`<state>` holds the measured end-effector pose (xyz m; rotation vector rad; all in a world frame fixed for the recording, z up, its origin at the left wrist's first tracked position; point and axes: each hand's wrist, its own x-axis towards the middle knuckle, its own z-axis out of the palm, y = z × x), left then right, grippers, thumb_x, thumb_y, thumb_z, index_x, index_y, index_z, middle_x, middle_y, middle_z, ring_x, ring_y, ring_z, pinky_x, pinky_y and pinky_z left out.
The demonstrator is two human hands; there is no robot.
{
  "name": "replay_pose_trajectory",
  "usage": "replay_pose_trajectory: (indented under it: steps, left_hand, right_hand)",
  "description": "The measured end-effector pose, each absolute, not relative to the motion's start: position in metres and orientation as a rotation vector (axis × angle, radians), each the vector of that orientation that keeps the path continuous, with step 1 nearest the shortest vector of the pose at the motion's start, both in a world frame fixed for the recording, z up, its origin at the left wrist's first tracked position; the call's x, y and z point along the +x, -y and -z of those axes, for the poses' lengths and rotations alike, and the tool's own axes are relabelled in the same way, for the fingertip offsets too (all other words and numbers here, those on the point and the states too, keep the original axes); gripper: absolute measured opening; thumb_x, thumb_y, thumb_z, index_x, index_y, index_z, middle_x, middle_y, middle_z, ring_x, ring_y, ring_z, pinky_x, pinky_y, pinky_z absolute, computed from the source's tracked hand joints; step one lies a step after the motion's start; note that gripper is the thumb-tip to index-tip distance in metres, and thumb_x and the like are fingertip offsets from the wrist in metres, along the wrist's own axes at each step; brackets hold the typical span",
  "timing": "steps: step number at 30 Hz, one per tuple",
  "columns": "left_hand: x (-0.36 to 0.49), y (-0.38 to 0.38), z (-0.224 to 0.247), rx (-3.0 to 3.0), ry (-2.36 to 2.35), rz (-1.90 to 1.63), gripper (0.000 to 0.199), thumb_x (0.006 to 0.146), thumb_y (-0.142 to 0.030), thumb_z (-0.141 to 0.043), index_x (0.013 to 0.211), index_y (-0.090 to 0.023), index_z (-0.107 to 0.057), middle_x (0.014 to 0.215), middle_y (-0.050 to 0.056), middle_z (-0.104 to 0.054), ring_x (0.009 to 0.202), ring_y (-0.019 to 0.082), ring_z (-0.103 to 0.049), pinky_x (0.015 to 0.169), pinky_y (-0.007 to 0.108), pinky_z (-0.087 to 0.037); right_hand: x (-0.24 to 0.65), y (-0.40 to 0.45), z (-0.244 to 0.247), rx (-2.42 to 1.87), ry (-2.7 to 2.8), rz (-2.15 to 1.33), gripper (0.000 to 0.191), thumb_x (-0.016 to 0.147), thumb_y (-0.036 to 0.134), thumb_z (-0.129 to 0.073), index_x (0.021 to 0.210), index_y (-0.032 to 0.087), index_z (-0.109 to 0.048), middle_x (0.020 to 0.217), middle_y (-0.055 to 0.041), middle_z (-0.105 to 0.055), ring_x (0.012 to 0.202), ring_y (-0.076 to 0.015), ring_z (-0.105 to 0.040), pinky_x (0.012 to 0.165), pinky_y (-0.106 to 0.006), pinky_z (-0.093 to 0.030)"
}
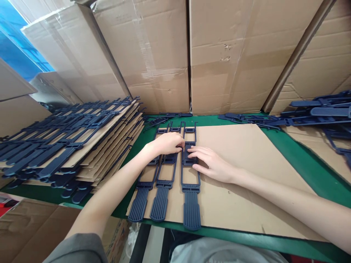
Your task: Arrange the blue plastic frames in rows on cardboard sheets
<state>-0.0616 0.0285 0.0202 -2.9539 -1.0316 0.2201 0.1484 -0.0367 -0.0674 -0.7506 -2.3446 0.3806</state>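
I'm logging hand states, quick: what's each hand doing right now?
Left hand: fingers curled at the rightmost navy piece on the middle cardboard sheet; grip cannot be told.
Right hand: open, fingertips at that same piece.

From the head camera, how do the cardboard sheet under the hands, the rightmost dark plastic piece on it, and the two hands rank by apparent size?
1. Cardboard sheet
2. Rightmost plastic piece, much longer than either hand
3. Left hand and right hand: too alike to rank
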Motion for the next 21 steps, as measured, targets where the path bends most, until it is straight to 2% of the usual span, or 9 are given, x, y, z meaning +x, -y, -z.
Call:
replay_pose_trajectory:
  steps: [4, 7, 12, 14, 17, 21]
  left_hand:
    - [-0.062, -0.028, -0.020, -2.949, 1.032, -0.209, 0.014, 0.079, -0.013, -0.057, 0.084, -0.018, -0.069, 0.087, 0.004, -0.066, 0.083, 0.019, -0.062, 0.069, 0.025, -0.044]
    - [-0.061, -0.026, -0.019, -2.941, 1.028, -0.167, 0.014, 0.078, -0.013, -0.056, 0.089, -0.016, -0.063, 0.088, 0.005, -0.064, 0.085, 0.020, -0.061, 0.068, 0.025, -0.044]
    - [-0.056, -0.023, -0.011, -2.883, 0.961, 0.051, 0.021, 0.088, -0.018, -0.048, 0.107, -0.013, -0.055, 0.115, 0.013, -0.057, 0.107, 0.025, -0.054, 0.090, 0.036, -0.044]
    - [-0.055, -0.024, -0.005, -2.906, 0.905, 0.153, 0.027, 0.094, -0.025, -0.044, 0.117, -0.013, -0.052, 0.131, 0.016, -0.050, 0.120, 0.027, -0.048, 0.100, 0.041, -0.039]
    - [-0.056, -0.027, 0.007, -2.979, 0.888, 0.194, 0.041, 0.097, -0.036, -0.044, 0.132, -0.014, -0.045, 0.149, 0.018, -0.034, 0.139, 0.028, -0.030, 0.111, 0.046, -0.028]
    - [-0.058, -0.030, 0.023, -3.010, 1.021, 0.069, 0.063, 0.096, -0.055, -0.039, 0.144, -0.016, -0.033, 0.156, 0.020, -0.017, 0.145, 0.030, -0.009, 0.114, 0.051, -0.017]
  right_hand:
    - [0.151, 0.040, 0.064, -0.685, 2.397, -0.377, 0.026, 0.093, 0.033, -0.055, 0.117, 0.021, -0.057, 0.134, -0.0117, -0.052, 0.132, -0.0261, -0.039, 0.109, -0.051, -0.032]
    - [0.152, 0.042, 0.063, -0.647, 2.443, -0.339, 0.026, 0.092, 0.035, -0.058, 0.114, 0.022, -0.059, 0.136, -0.0106, -0.050, 0.134, -0.0265, -0.036, 0.112, -0.052, -0.025]
    - [0.150, 0.043, 0.062, -0.655, 2.441, -0.298, 0.026, 0.092, 0.036, -0.057, 0.114, 0.022, -0.060, 0.134, -0.0120, -0.051, 0.132, -0.0278, -0.036, 0.110, -0.054, -0.028]
    - [0.150, 0.042, 0.060, -0.616, 2.378, -0.274, 0.021, 0.094, 0.033, -0.054, 0.110, 0.022, -0.060, 0.127, -0.0114, -0.057, 0.126, -0.0264, -0.044, 0.108, -0.053, -0.030]
    - [0.150, 0.042, 0.056, -0.559, 2.208, -0.241, 0.013, 0.095, 0.024, -0.050, 0.105, 0.023, -0.059, 0.108, -0.0080, -0.065, 0.109, -0.0227, -0.057, 0.100, -0.047, -0.040]
    - [0.150, 0.042, 0.047, -0.582, 2.105, -0.176, 0.017, 0.094, 0.017, -0.048, 0.107, 0.022, -0.057, 0.097, -0.0076, -0.067, 0.096, -0.0225, -0.060, 0.086, -0.043, -0.046]
